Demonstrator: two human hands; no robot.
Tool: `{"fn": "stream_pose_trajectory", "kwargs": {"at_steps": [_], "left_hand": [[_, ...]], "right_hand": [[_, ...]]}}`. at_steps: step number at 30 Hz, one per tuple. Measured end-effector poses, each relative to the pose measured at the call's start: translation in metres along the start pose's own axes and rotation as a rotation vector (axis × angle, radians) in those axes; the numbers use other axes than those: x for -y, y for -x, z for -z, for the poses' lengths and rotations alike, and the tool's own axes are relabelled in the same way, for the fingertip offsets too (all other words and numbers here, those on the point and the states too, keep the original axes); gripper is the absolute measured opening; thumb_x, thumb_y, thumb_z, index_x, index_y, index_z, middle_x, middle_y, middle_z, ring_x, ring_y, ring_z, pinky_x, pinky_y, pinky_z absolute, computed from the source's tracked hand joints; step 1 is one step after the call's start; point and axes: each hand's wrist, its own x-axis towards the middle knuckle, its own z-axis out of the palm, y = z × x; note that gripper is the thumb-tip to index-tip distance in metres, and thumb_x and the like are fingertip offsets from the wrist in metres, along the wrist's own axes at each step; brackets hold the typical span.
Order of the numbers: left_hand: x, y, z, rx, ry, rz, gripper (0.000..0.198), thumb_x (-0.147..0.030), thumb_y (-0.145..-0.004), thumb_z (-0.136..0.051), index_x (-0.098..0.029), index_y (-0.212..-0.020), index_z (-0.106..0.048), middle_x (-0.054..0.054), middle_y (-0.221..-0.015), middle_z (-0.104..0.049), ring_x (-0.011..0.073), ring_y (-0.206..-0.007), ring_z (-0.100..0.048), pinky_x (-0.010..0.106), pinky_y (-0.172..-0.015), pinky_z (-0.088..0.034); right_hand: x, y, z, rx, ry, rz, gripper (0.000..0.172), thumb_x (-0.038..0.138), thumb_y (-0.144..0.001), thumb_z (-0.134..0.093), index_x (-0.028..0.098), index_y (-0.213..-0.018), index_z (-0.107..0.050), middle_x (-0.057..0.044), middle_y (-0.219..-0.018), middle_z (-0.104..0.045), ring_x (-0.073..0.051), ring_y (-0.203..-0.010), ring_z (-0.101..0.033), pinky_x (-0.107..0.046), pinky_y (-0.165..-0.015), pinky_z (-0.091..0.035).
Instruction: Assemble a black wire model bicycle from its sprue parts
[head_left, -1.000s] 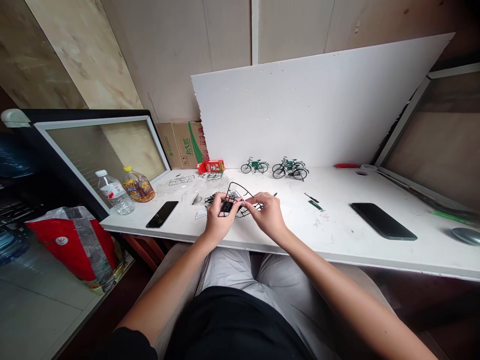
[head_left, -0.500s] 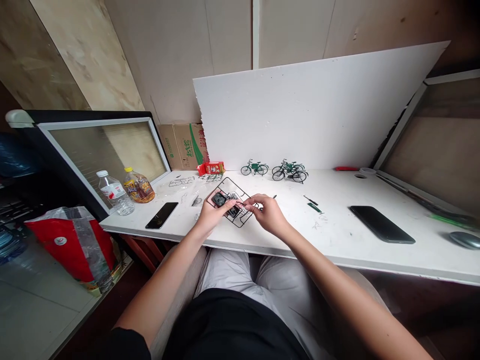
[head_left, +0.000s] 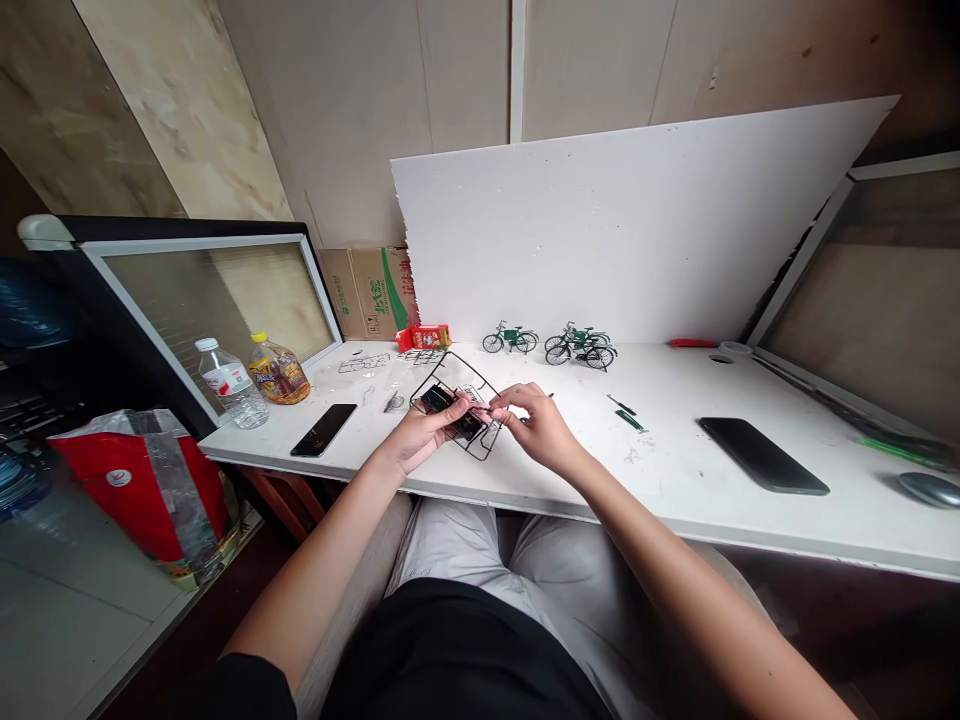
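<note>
My left hand [head_left: 412,438] grips a black plastic parts frame [head_left: 459,408] from underneath, holding it just above the front of the white table [head_left: 675,470]. My right hand [head_left: 536,425] pinches at a small piece on the frame's right side, fingers closed. The frame carries several small black parts. More loose wire-like parts [head_left: 364,362] lie on the table behind my hands.
Small green model bicycles [head_left: 510,337] [head_left: 580,345] stand at the back before a white foam board [head_left: 637,230]. Black phones lie left [head_left: 324,429] and right [head_left: 763,456]. Small screwdrivers [head_left: 624,411], two bottles [head_left: 251,378], a red carton [head_left: 424,336] and a mouse [head_left: 930,488] are about.
The parts frame has been turned from upright to lying flatter in my left hand. Both hands stayed at the table's front edge; the camera tilted slightly.
</note>
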Motion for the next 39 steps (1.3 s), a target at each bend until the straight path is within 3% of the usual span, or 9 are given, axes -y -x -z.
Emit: {"fn": "stream_pose_trajectory", "kwargs": {"at_steps": [11, 20, 29, 39], "left_hand": [[0.010, -0.004, -0.005, -0.097, -0.251, -0.157, 0.041, -0.038, -0.075, -0.092, -0.013, -0.105, -0.079, 0.013, -0.113, -0.078, 0.0264, -0.098, -0.076, 0.036, -0.083, -0.063], [0.019, -0.013, 0.001, -0.142, -0.492, -0.332, 0.037, -0.044, -0.079, -0.087, -0.014, -0.098, -0.078, 0.011, -0.104, -0.081, 0.0282, -0.098, -0.077, 0.044, -0.094, -0.063], [0.028, -0.016, 0.006, -0.115, -0.538, -0.347, 0.034, -0.044, -0.085, -0.080, -0.015, -0.102, -0.077, 0.012, -0.107, -0.080, 0.0278, -0.098, -0.078, 0.042, -0.093, -0.064], [0.025, -0.012, 0.000, -0.114, -0.384, -0.263, 0.040, -0.044, -0.077, -0.088, -0.014, -0.100, -0.076, 0.011, -0.103, -0.080, 0.0273, -0.091, -0.078, 0.046, -0.087, -0.067]], "right_hand": [[0.002, 0.001, -0.002, -0.002, 0.133, -0.064, 0.022, 0.039, -0.101, -0.068, 0.023, -0.088, -0.072, -0.007, -0.094, -0.077, -0.027, -0.095, -0.065, -0.040, -0.088, -0.047], [0.007, 0.002, -0.003, 0.086, 0.199, -0.057, 0.024, 0.038, -0.102, -0.067, 0.022, -0.086, -0.073, -0.008, -0.092, -0.076, -0.026, -0.093, -0.064, -0.038, -0.086, -0.048], [0.014, 0.002, -0.004, 0.139, 0.228, -0.023, 0.026, 0.034, -0.104, -0.063, 0.020, -0.088, -0.077, -0.009, -0.089, -0.074, -0.026, -0.090, -0.061, -0.039, -0.082, -0.047], [0.010, 0.003, -0.005, 0.129, 0.212, -0.039, 0.028, 0.039, -0.104, -0.063, 0.021, -0.088, -0.077, -0.010, -0.088, -0.073, -0.027, -0.090, -0.062, -0.040, -0.084, -0.049]]}}
